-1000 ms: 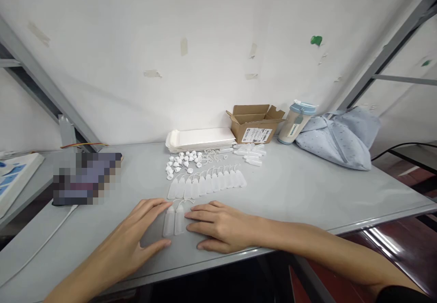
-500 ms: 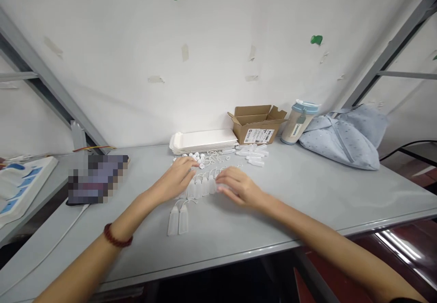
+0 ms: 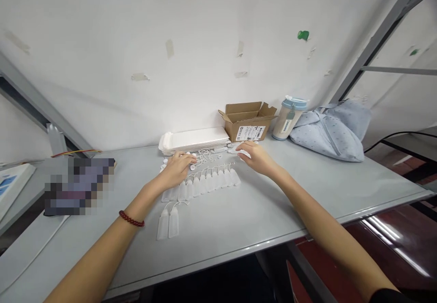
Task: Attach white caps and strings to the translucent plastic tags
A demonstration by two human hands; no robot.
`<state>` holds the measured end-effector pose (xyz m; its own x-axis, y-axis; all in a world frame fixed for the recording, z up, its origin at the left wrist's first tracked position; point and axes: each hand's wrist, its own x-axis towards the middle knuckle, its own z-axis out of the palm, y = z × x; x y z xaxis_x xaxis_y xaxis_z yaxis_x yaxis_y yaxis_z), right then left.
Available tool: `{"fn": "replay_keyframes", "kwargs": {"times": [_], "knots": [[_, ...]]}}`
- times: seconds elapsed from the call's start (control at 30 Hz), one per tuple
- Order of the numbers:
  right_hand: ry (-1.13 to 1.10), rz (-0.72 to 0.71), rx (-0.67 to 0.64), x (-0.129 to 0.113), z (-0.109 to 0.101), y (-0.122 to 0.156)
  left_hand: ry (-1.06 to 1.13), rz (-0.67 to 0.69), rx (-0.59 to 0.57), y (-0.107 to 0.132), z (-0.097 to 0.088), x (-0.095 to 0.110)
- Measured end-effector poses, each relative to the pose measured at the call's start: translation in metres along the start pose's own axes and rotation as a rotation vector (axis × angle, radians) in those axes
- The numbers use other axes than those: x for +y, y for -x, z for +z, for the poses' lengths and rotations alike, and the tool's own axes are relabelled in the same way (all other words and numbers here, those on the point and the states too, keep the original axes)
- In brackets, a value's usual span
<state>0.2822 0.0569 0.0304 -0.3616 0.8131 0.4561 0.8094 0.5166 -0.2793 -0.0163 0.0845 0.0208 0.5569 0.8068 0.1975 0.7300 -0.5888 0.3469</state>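
Observation:
My left hand (image 3: 177, 169) reaches over a scatter of small white caps (image 3: 196, 159), its fingers curled down onto them. My right hand (image 3: 256, 155) is at the loose small bottles (image 3: 235, 149) in front of the cardboard box (image 3: 247, 121), fingertips bunched on something white. Between my hands and nearer me lies a row of several small translucent squeeze bottles (image 3: 211, 180) with tethered caps. Two more such bottles (image 3: 168, 223) lie side by side close to the table's front. A red bead bracelet (image 3: 131, 219) is on my left wrist.
A stack of flat white trays (image 3: 194, 139) lies against the wall. A tumbler with a blue lid (image 3: 289, 118) and a light blue cloth bag (image 3: 329, 130) stand at the back right. A blurred dark object (image 3: 77, 184) with a white cable (image 3: 30, 257) lies at the left.
Both hands left the two front bottles, passed over the row, and now reach further back: the left to the caps, the right to the loose bottles by the box.

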Motion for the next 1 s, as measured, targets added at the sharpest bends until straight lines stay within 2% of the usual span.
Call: {"fn": "replay_keyframes", "kwargs": {"times": [0.27,0.47,0.67,0.9,1.0], "knots": [[0.196,0.132,-0.157,0.0,-0.006,-0.003,-0.074,0.036,0.001,0.002,0.009,-0.001],[0.216,0.186,-0.229,0.005,-0.01,-0.002,-0.051,-0.029,0.053,0.004,0.006,0.004],[0.18,0.233,-0.249,0.013,-0.01,-0.001,0.198,-0.13,0.178,0.008,-0.006,0.009],[0.227,0.287,-0.336,0.02,-0.008,0.002,0.677,-0.398,0.351,0.011,-0.018,0.024],[0.232,0.291,-0.348,0.018,-0.008,0.002,0.798,-0.449,0.398,0.014,-0.021,0.029]]}}
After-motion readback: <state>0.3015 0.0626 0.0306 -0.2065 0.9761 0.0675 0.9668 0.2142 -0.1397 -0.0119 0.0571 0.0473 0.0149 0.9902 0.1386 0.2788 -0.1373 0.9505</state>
